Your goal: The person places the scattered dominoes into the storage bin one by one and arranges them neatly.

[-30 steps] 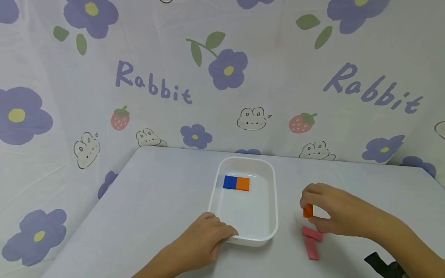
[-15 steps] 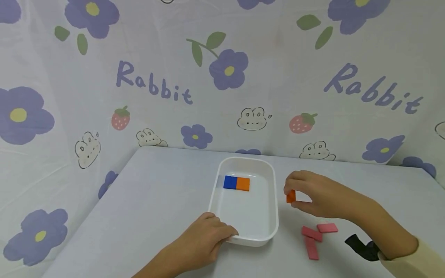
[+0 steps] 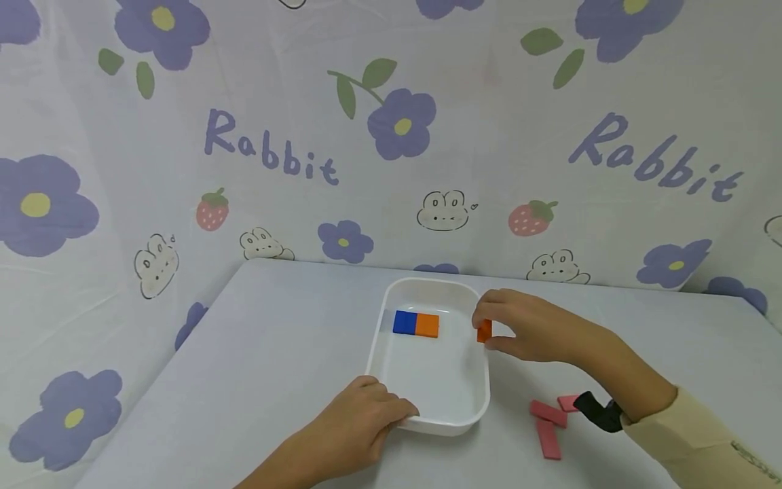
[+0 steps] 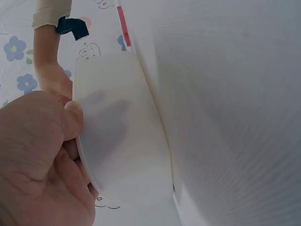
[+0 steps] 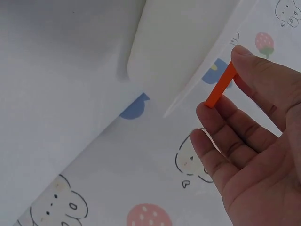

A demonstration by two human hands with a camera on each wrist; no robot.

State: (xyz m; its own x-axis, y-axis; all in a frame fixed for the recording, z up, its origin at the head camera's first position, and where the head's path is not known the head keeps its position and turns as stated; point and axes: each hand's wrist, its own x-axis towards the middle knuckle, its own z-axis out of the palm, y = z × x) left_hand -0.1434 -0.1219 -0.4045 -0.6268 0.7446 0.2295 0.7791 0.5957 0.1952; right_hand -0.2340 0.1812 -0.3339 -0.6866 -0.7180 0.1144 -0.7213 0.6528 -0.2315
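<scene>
My left hand [image 3: 354, 428] grips the near left corner of a white plastic tray [image 3: 436, 428], and in the left wrist view the thumb [image 4: 73, 117] lies on the tray's rim. A flat orange block [image 5: 221, 87] is pinched edgewise between the thumb and fingertips of my right hand [image 3: 531, 326]. In the head view that hand is at the tray's right rim, the block overlapping the rim. Inside the tray, a blue block [image 3: 404, 322] and another orange block [image 3: 427, 325] lie flat, side by side, toward the back left.
Several flat pinkish-red blocks [image 3: 548, 413] lie on the white table [image 3: 293, 319], right of the tray. One is partly covered by a black piece [image 3: 601, 413] at my right wrist. A patterned cloth [image 3: 281, 81] with flowers and rabbits hangs behind the table.
My right hand has carried the orange block left and away from me, from above the pinkish-red blocks to the tray's right rim. My left hand and the tray have stayed put.
</scene>
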